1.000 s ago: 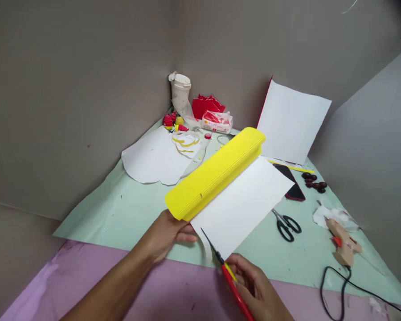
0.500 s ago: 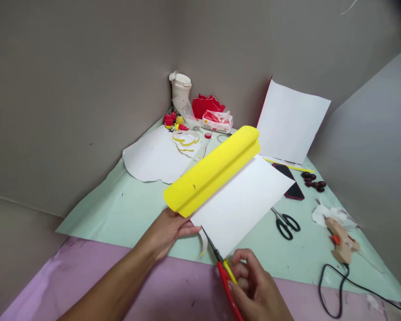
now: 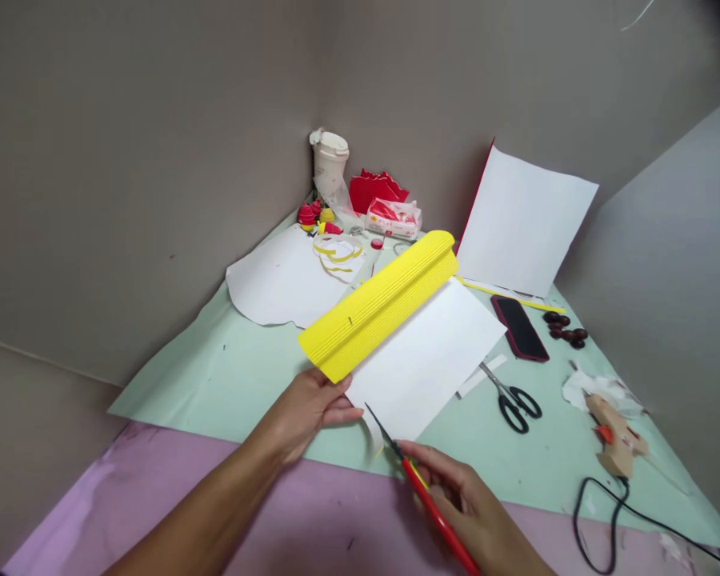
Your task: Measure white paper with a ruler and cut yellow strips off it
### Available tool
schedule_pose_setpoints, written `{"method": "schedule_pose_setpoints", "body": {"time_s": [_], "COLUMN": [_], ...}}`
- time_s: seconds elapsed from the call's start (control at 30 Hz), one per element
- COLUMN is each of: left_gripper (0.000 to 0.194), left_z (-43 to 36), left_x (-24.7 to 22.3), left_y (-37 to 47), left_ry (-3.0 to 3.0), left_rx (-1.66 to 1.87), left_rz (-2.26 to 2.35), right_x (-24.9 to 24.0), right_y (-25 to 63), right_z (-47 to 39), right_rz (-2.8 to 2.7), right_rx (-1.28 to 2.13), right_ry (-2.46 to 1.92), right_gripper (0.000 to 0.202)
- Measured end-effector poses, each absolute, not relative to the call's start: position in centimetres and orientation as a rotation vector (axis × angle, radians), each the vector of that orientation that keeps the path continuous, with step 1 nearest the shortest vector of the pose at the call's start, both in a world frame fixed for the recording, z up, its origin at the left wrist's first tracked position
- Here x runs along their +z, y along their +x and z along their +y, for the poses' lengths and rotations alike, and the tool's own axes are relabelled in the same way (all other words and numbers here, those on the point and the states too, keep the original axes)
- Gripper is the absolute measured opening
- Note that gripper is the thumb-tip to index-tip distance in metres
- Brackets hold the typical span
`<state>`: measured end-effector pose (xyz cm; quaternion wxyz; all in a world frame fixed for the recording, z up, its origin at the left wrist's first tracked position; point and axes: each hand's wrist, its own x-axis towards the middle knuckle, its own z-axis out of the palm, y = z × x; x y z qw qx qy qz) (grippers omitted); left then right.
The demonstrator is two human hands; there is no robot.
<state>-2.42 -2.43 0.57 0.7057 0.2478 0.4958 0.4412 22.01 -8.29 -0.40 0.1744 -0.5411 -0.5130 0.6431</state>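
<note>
A sheet of corrugated paper, ribbed yellow [image 3: 381, 308] on one face and white on the other, lies with its far side curled over. My left hand [image 3: 312, 408] pinches its near left edge. My right hand [image 3: 465, 496] is closed around scissors [image 3: 433, 512] with red and yellow handles. Their dark blades are at the sheet's near corner, the tip close to my left fingertips. A narrow cut strip [image 3: 374, 434] curls down from the edge beside the blades.
Black-handled scissors [image 3: 516, 406] and a phone [image 3: 519, 328] lie to the right, with a glue gun [image 3: 618, 436] and its cord beyond. Behind are a white cup [image 3: 330, 164], a tissue pack [image 3: 394, 218], yellow strip rings [image 3: 338, 254] and a standing white sheet [image 3: 528, 220].
My right hand has turned the scissors, and their handles look closer together. The sheet has shifted slightly left, showing more of the phone and a white strip by the black scissors.
</note>
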Motion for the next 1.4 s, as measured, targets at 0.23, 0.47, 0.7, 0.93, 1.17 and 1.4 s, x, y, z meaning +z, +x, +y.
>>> {"method": "schedule_pose_setpoints", "body": {"time_s": [0.23, 0.47, 0.7, 0.93, 1.17, 1.4], "left_gripper": [0.038, 0.035, 0.040, 0.041, 0.039, 0.042], "left_z": [-2.4, -2.6, -2.5, -2.4, -2.4, -2.3], "left_x": [0.5, 0.8, 0.7, 0.9, 0.8, 0.8], "left_y": [-2.2, -2.1, -2.1, -2.0, -2.0, -1.9], "left_ry": [0.555, 0.577, 0.590, 0.596, 0.607, 0.605], "left_rx": [0.978, 0.940, 0.935, 0.924, 0.913, 0.912], "left_rz": [1.137, 1.145, 1.124, 1.133, 1.135, 1.139], "right_x": [0.0, 1.4, 0.1, -0.5, -0.5, -0.9], "right_y": [21.6, 21.3, 21.2, 21.2, 21.3, 21.3], "right_z": [-8.8, -8.2, -8.1, -8.2, -8.2, -8.4], "right_rz": [-1.309, -1.252, -1.210, -1.138, -1.166, -1.168], "right_rx": [1.800, 1.957, 1.959, 1.981, 1.990, 1.969], "right_ry": [-1.528, -1.488, -1.500, -1.490, -1.462, -1.481], "right_gripper": [0.068, 0.059, 0.064, 0.066, 0.064, 0.066]}}
